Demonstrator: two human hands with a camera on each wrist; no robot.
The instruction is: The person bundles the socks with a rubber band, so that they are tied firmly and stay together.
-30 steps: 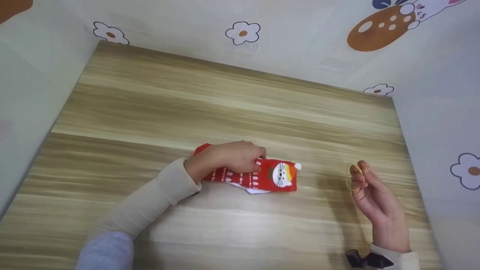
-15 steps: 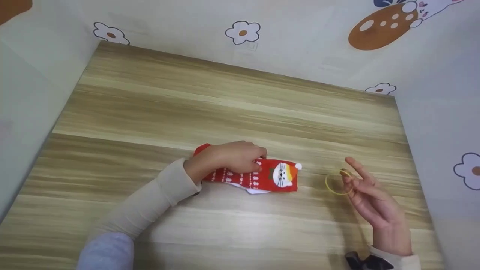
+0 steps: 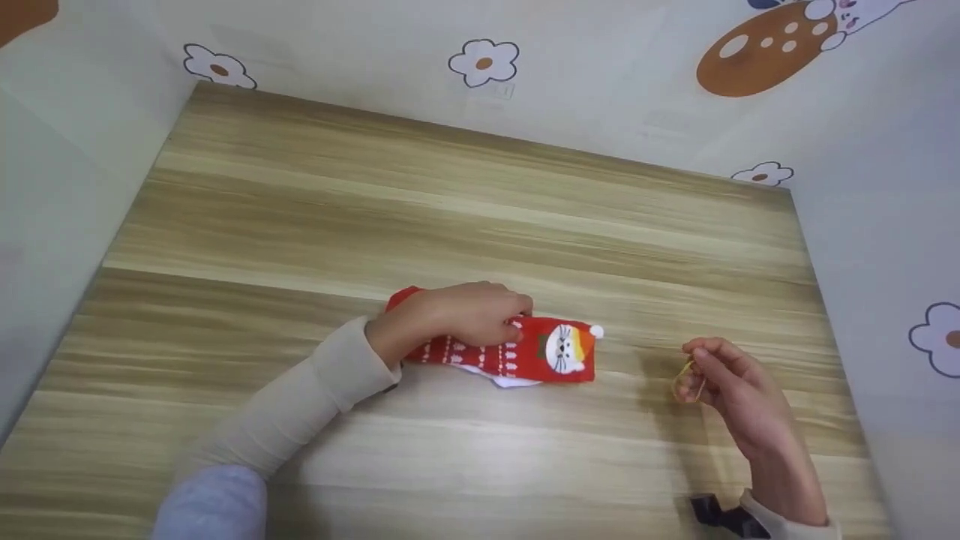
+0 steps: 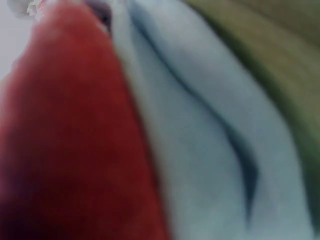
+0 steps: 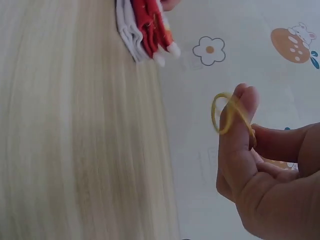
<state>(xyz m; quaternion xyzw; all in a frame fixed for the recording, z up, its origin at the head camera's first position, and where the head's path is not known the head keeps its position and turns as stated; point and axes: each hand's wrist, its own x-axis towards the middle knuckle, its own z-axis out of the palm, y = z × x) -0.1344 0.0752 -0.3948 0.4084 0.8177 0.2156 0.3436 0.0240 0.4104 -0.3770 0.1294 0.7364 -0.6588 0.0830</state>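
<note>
A bundle of socks [image 3: 555, 375] lies on the table, red with white patterns and a cat face, with a white sock [image 3: 517, 382] showing along its lower edge. Over its middle, my left hand [image 3: 480, 313] grips the bundle, covering part of it. The left wrist view is filled by blurred red cloth [image 4: 75, 125] beside white folds [image 4: 195, 150]. To the right and apart from the socks, my right hand [image 3: 742, 401] is raised. It holds a thin yellow rubber band [image 5: 214, 116], looped at the fingers with the thumb pressed against it.
The wood-grain table [image 3: 375, 202] meets a pale wall [image 3: 360, 45] printed with flowers and a rabbit at the back. More pale panels [image 3: 885, 262] border it on the right and left. A black strap [image 3: 720, 517] sits at the right wrist.
My right hand has turned and its fingers have drawn together, with the rubber band going from a wide loop to a narrower one at the fingertips. The left hand and socks have stayed put.
</note>
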